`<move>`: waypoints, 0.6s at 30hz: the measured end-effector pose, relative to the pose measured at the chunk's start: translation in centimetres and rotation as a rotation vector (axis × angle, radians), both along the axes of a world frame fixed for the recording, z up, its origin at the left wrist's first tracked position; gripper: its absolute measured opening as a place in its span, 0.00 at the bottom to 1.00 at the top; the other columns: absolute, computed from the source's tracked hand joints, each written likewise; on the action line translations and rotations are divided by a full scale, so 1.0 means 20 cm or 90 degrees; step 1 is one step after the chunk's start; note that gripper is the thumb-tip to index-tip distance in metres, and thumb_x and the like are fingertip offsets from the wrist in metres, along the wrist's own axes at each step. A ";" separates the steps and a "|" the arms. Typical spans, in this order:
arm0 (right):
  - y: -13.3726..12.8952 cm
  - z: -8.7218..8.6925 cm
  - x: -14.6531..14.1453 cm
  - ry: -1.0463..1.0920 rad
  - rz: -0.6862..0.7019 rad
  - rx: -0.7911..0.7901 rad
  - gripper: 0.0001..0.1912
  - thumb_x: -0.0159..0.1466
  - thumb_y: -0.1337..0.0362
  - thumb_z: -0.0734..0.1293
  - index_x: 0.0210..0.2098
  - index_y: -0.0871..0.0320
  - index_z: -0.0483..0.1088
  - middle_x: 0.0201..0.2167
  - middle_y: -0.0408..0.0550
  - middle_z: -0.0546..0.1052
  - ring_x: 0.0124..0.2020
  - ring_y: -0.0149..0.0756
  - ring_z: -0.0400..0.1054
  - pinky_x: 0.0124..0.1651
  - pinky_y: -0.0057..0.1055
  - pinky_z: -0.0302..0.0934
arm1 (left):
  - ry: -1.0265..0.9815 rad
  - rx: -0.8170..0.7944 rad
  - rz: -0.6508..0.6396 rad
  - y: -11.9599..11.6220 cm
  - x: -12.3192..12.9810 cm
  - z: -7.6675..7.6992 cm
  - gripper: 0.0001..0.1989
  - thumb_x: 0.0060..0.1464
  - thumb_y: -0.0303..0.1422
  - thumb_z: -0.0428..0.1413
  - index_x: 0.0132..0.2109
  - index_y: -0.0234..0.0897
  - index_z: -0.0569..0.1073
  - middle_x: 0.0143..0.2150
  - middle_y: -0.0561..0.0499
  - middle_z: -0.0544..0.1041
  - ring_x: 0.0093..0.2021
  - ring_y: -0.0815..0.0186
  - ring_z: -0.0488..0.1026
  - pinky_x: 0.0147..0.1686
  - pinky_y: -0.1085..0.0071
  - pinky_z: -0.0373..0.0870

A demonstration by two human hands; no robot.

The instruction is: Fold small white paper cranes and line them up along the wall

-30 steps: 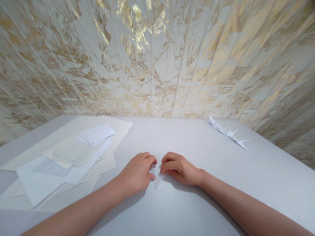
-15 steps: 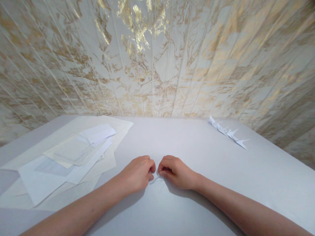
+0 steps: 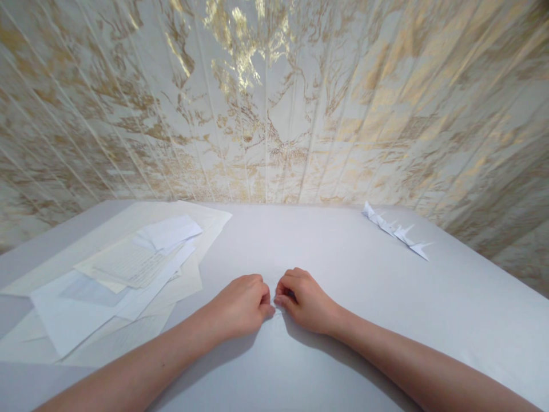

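A small piece of folded white paper shows between my two hands, just above the white table. My left hand pinches it from the left, thumb against curled fingers. From the right, my right hand pinches it too, with the fingertips close to those of the left. Most of the paper is hidden by the fingers, so its shape cannot be made out.
On the left lies a spread pile of loose paper sheets, some with writing, with smaller white pieces on top. Several folded white paper figures stand in a slanting row at the far right. A gold-patterned wall covering rises behind the table.
My left thumb has moved right, closer to the right fingertips. My right hand has shifted slightly up and left. Less of the paper shows now.
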State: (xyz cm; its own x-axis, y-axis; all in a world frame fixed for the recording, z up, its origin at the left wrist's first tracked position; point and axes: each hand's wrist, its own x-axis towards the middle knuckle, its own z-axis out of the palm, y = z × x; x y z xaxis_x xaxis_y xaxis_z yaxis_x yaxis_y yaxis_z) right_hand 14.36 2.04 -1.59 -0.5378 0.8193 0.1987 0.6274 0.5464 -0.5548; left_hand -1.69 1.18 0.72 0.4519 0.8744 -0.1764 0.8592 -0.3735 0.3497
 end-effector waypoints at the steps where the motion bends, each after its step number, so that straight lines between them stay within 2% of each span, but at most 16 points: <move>1: 0.00 0.00 0.00 -0.006 -0.002 0.001 0.06 0.54 0.74 0.64 0.22 0.61 0.68 0.22 0.44 0.69 0.28 0.31 0.61 0.35 0.29 0.53 | 0.004 0.001 0.000 0.00 0.00 0.00 0.08 0.46 0.32 0.50 0.25 0.36 0.72 0.29 0.49 0.71 0.31 0.63 0.69 0.31 0.70 0.60; 6: -0.01 0.01 0.00 -0.032 -0.027 0.007 0.05 0.53 0.73 0.63 0.23 0.60 0.68 0.22 0.44 0.69 0.28 0.31 0.60 0.35 0.28 0.53 | 0.006 0.006 0.003 0.00 0.00 0.01 0.01 0.43 0.29 0.52 0.27 0.37 0.69 0.28 0.51 0.71 0.31 0.64 0.68 0.30 0.71 0.59; 14: 0.00 0.00 0.00 -0.043 -0.029 0.003 0.05 0.53 0.73 0.63 0.23 0.60 0.68 0.22 0.44 0.69 0.28 0.31 0.60 0.34 0.28 0.52 | -0.007 -0.011 0.013 0.02 0.01 0.01 0.05 0.47 0.32 0.52 0.27 0.37 0.69 0.28 0.51 0.72 0.31 0.64 0.69 0.30 0.71 0.59; 18: 0.00 0.00 0.00 -0.040 -0.031 0.005 0.05 0.53 0.73 0.63 0.23 0.60 0.68 0.22 0.44 0.69 0.28 0.32 0.61 0.34 0.28 0.52 | 0.001 -0.007 0.016 0.02 0.01 0.00 0.04 0.46 0.31 0.53 0.26 0.37 0.69 0.28 0.51 0.72 0.31 0.64 0.69 0.30 0.71 0.58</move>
State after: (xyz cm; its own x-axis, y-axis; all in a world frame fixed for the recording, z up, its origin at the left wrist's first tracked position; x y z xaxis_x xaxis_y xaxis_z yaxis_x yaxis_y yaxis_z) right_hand 14.28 2.00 -1.61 -0.5095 0.8431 0.1721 0.6866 0.5188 -0.5094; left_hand -1.52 1.64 0.75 0.4292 0.8838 -0.1861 0.8688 -0.3477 0.3526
